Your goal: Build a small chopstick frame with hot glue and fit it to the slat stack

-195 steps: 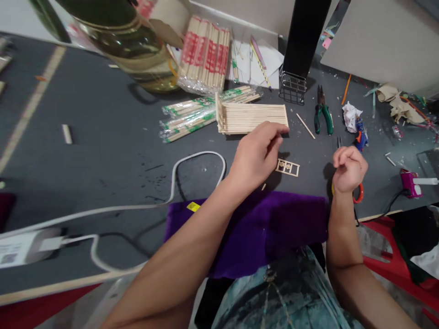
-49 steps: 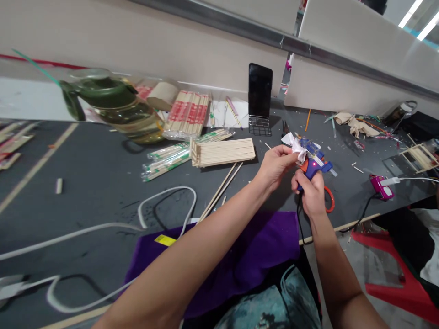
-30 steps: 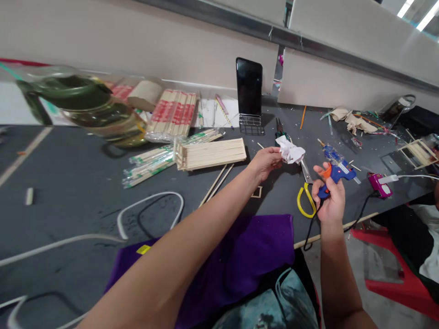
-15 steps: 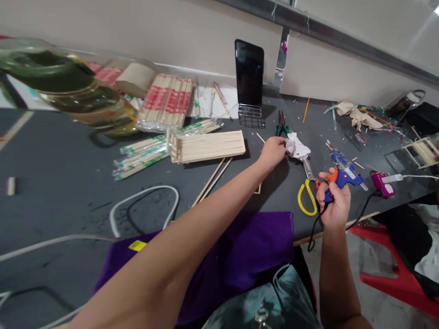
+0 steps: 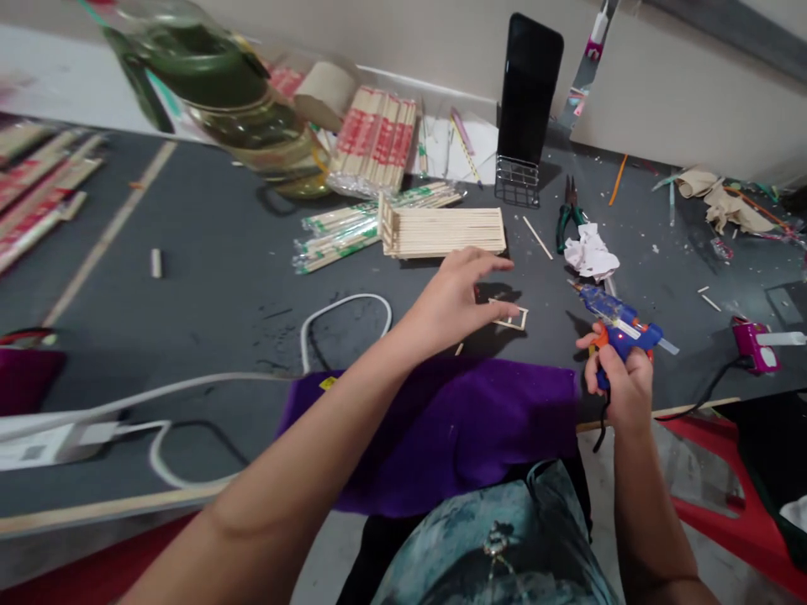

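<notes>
A dark grey worktable (image 5: 208, 277) littered with craft scraps runs along a pale partition wall, with a purple cloth (image 5: 454, 428) draped over its near edge. Much is hard to read: a blurred glass jug (image 5: 233, 92) with a green lid looms at far left, liquid inside it, its top cut off by the frame. The small stick frame (image 5: 509, 313) is partly covered by the left hand, so its full outline cannot be made out. The scissors are hidden behind the right hand. A dark phone (image 5: 528, 84) stands in a wire holder (image 5: 517, 183) at the far side. Plastic sleeves hold wrapped chopsticks (image 5: 353, 227), and a red-printed pack (image 5: 375, 143) lies beyond them.

The left hand (image 5: 457, 294) hangs over the table with fingers spread and loosely curled, holding nothing, its fingertips just above the stick frame, near the flat panel of glued sticks (image 5: 441, 231). The right hand (image 5: 614, 378) is wrapped around the handle of a blue glue gun (image 5: 614, 319), nozzle aimed far-left toward a crumpled tissue (image 5: 589, 252). Green-handled pliers (image 5: 569, 220) lie just beyond the tissue.
</notes>
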{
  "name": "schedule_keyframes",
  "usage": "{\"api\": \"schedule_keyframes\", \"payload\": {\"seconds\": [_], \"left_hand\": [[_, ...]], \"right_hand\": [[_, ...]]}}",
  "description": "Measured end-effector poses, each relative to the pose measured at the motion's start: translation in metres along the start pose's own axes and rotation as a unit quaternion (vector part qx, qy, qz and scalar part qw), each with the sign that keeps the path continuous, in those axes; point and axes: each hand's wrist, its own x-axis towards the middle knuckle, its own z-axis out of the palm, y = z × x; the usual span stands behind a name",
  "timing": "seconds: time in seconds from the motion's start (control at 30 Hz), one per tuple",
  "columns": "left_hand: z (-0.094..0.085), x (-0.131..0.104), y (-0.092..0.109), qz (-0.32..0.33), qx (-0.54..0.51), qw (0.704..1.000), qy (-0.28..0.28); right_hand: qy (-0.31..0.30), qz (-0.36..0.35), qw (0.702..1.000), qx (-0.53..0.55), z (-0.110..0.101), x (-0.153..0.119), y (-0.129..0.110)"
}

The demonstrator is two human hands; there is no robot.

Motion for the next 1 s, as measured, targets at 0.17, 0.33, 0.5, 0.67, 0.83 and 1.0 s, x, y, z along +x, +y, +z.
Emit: {"api": "schedule_keyframes", "payload": {"seconds": [0.17,0.33,0.5,0.67,0.83,1.0], "left_hand": [[0.007,-0.016,-0.016,0.026,0.074,0.994,-0.079],[0.021,-0.017,-0.018,0.039,0.110,0.989,-0.085],[0.024,-0.019,-0.018,0.031,0.144,0.985,-0.093],[0.029,-0.020,-0.017,0.032,0.154,0.984,-0.077],[0.024,-0.025,-0.008,0.060,0.185,0.980,-0.050],[0.020,-0.042,0.015,0.134,0.296,0.943,-0.070]], "right_hand": [[-0.035,0.025,0.998,-0.043,0.012,-0.005,0.000],[-0.065,0.045,0.994,-0.079,0.013,-0.003,0.005],[-0.088,0.047,0.993,-0.067,0.010,0.001,0.012],[-0.099,0.053,0.991,-0.076,0.008,0.000,0.012],[-0.091,0.060,0.992,-0.057,0.005,-0.002,0.015],[-0.060,0.061,0.996,-0.022,0.006,0.002,0.012]]}}
